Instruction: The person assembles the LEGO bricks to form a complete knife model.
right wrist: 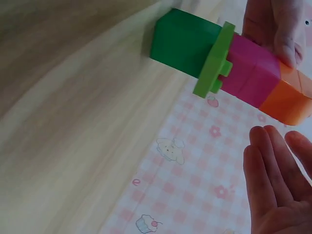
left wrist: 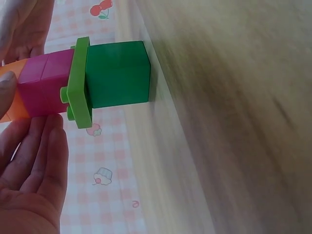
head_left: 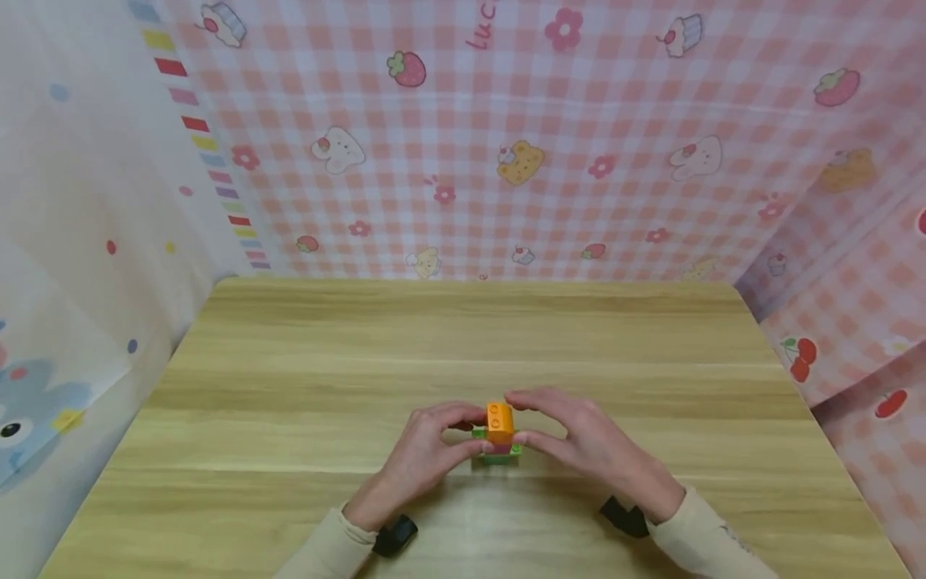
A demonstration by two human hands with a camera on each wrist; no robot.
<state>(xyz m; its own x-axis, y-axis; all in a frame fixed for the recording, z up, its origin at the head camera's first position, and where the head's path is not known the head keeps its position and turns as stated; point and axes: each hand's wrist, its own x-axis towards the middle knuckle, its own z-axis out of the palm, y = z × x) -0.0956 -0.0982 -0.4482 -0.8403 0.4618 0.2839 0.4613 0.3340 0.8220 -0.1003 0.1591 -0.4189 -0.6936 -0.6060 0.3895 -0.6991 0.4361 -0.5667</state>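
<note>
A small tower of building blocks stands upright on the table. From the bottom up it has a dark green block [left wrist: 118, 74], a thin light green plate [left wrist: 79, 83] with studs, magenta blocks [right wrist: 248, 70] and an orange block [head_left: 500, 421] on top. My left hand [head_left: 427, 441] pinches the upper part from the left, thumb on the near side and fingers behind. On the other side my right hand [head_left: 587, 434] spreads its thumb and fingers around the orange block; a gap shows between its fingertips and the tower in the right wrist view.
The wood-grain table [head_left: 304, 378] extends around the tower on all sides. Behind it hangs a pink checked cloth [head_left: 463, 104], and a white patterned cloth [head_left: 79, 201] borders the left side. Dark bands [head_left: 395, 535] sit at both wrists.
</note>
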